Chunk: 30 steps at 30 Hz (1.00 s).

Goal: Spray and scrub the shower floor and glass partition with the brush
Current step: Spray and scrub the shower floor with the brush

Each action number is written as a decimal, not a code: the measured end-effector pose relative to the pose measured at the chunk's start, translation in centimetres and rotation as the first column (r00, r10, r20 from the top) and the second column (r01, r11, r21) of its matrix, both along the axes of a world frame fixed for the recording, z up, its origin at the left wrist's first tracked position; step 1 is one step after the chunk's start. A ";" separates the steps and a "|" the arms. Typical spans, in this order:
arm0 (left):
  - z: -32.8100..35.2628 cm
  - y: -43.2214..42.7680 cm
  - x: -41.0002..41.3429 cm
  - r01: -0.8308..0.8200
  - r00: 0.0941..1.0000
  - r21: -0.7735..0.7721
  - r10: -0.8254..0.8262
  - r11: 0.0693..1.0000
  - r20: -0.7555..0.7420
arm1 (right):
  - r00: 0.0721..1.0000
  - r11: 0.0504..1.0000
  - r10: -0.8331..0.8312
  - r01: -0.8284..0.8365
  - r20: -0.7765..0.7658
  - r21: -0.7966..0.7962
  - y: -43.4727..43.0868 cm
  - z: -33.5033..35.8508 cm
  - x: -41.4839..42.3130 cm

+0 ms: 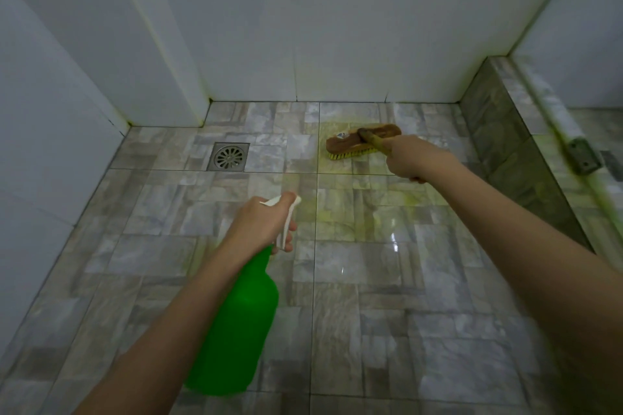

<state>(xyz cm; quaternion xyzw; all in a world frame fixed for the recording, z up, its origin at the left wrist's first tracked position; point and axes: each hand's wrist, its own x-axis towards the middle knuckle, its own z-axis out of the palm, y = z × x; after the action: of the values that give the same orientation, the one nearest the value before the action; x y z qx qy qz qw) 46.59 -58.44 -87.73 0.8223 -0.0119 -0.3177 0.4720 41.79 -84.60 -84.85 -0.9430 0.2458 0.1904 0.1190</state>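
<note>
The right hand (414,158) grips the scrub brush (357,141); the left hand (263,222) clasps the green spray bottle (242,313), with a floor drain (228,156) beyond it.

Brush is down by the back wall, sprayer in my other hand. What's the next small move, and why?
Probably pull the brush back toward you with the right hand. Its bristles already sit on the floor, and yellowish film spreads over the tiles nearer than the brush head, so that patch looks sprayed but unscrubbed.
</note>
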 end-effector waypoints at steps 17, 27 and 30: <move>-3.5 5.9 -1.7 -0.217 0.971 0.107 0.202 0.970 0.130 | 0.996 0.998 -0.058 0.056 0.069 0.023 0.9 -1.2 -1.1; -3.8 10.9 -3.5 -0.296 0.955 0.129 0.293 0.946 0.046 | 0.996 0.999 -0.050 0.049 0.078 0.010 2.1 -2.1 -0.6; -4.2 12.0 -3.5 -0.307 0.952 0.121 0.305 0.944 0.039 | 0.997 0.999 -0.049 0.049 0.059 0.004 2.6 -2.2 -0.2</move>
<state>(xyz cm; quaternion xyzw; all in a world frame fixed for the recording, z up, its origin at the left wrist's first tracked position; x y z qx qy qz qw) 43.09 -46.46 -91.90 0.8454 0.1312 -0.2326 0.4626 41.54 -82.03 -87.03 -0.9417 0.2650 0.1599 0.1321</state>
